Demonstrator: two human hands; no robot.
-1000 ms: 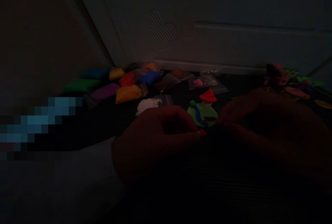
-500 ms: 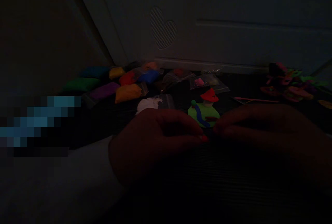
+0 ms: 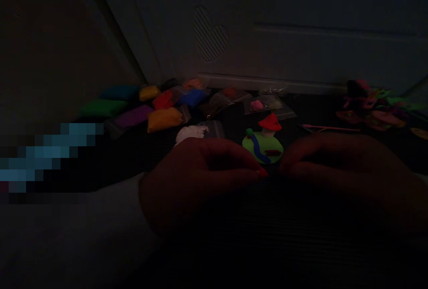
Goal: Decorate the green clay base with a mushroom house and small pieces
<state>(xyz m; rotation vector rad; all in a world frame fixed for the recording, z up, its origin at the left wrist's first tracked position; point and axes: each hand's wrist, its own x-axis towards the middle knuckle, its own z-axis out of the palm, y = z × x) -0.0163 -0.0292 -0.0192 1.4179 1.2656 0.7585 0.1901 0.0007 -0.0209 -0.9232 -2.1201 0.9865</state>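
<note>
The scene is very dark. My left hand (image 3: 200,182) pinches a small red piece of clay (image 3: 263,172) between thumb and fingertips. To its right, my right hand (image 3: 347,182) is closed with thumb and fingers pressed together; whatever they hold, if anything, is hidden in shadow. Just beyond the fingertips lies a light green clay disc (image 3: 248,150). On it are a wavy blue strip (image 3: 257,147), a dark brown piece (image 3: 273,153) and a small green ball (image 3: 249,133). A mushroom shape with a red cap (image 3: 270,122) and white stem stands at its back edge.
Bags of coloured clay lie at the back left, among them orange (image 3: 163,120), purple (image 3: 135,116) and blue (image 3: 191,97). White clay (image 3: 191,133) sits behind my left hand. A thin pink tool (image 3: 331,128) and a colourful pile (image 3: 374,106) lie right. A panel with a heart (image 3: 210,37) rises behind.
The red piece has risen slightly and turned between my left fingertips, now looking more pointed. My right hand has shifted a little to the right, away from it.
</note>
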